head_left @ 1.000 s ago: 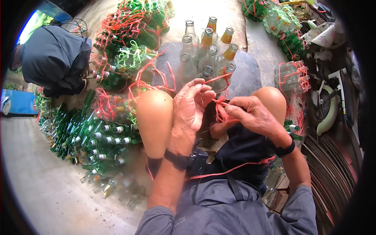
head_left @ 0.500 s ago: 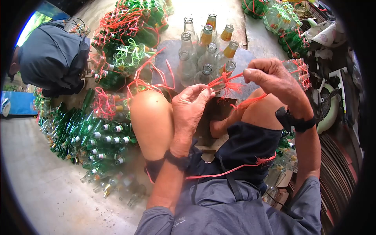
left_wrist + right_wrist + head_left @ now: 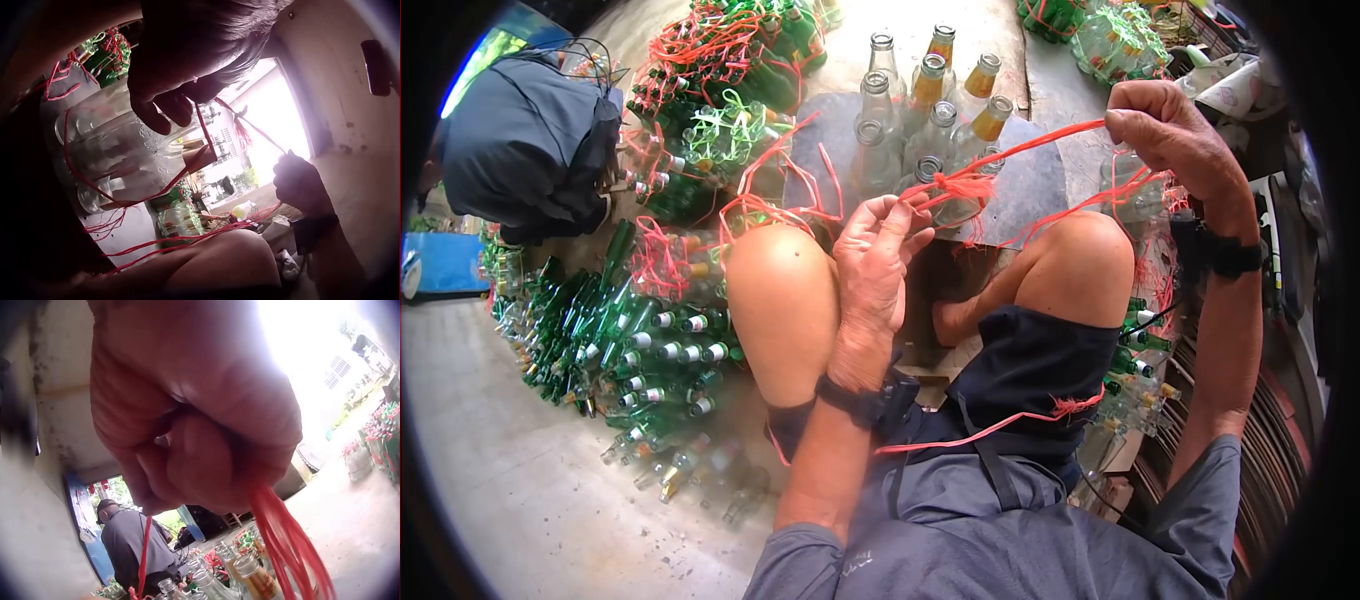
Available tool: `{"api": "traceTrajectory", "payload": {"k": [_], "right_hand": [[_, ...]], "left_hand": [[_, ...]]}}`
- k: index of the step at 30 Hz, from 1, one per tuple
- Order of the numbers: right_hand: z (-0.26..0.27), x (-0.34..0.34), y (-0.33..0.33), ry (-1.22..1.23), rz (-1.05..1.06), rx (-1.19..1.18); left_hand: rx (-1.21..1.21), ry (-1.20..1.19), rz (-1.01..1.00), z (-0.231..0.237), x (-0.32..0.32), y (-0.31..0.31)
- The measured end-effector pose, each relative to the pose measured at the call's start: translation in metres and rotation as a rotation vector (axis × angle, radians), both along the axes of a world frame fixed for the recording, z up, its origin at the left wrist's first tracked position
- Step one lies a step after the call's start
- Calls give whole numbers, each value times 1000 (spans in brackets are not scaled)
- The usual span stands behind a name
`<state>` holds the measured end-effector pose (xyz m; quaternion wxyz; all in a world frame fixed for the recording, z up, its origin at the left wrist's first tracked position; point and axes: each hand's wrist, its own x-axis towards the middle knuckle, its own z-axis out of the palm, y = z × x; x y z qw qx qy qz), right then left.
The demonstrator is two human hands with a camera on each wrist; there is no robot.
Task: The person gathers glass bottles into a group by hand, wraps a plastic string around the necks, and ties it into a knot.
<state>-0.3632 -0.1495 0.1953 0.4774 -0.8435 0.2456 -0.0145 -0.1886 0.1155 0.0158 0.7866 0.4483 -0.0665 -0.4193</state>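
Red plastic twine (image 3: pixel 1040 143) runs taut between both hands, with a frayed knot (image 3: pixel 965 187) in it near the left hand. My left hand (image 3: pixel 872 270) pinches the twine between thumb and fingertips, beside the group of clear glass bottles (image 3: pixel 941 130). Higher and to the right, my right hand (image 3: pixel 1178 140) grips the other end, its fingers curled tightly. Loose strands (image 3: pixel 281 534) hang from this fist in the right wrist view. In the left wrist view, a red twine loop (image 3: pixel 131 203) passes around the clear bottles, which stand upright on a dark board (image 3: pixel 1040 160).
Green bottles (image 3: pixel 665 350) lie heaped at the left, near bundles tied in red and green twine (image 3: pixel 730 135). Another person (image 3: pixel 520 150) bends over at far left. More tied bottles (image 3: pixel 1115 50) stand at back right. A red strand (image 3: pixel 970 440) crosses the lap.
My right hand has moved up and right, drawing the twine out taut. The knot now sits higher, in front of the bottles. My left hand has stayed near the left knee.
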Motion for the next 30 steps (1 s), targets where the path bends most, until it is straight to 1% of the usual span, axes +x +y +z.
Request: {"api": "traceTrajectory", "payload": {"k": [1,6,8,10,12,14,16,17,20,25,30], "right_hand": [[3,-2,-8,17,8,27],[9,5,-25,-34,-24,-4],[10,18,-24,-83,-21,-116],[12,35,-20,-84,-54,-135],[7,54,-20,-218,3,-394],[4,74,-28,-257,11,-387],[-2,98,-32,-352,62,-476],[-9,109,-36,-401,71,-447],[-14,142,-40,-399,130,-450],[-32,188,-49,-496,180,-516],[-39,222,-49,-456,248,-483]], "left_hand": [[-29,72,-5,0,1,0],[-100,160,18,-1,1,-2],[-126,172,25,0,0,-2],[-119,203,53,-1,0,-4],[-134,208,72,-1,-1,-6],[-147,206,87,-3,0,-7],[-139,228,110,0,0,-10],[-143,245,126,1,0,-10],[-165,283,173,3,2,-15],[-198,272,235,5,6,-21],[-210,281,280,6,11,-26]]}}
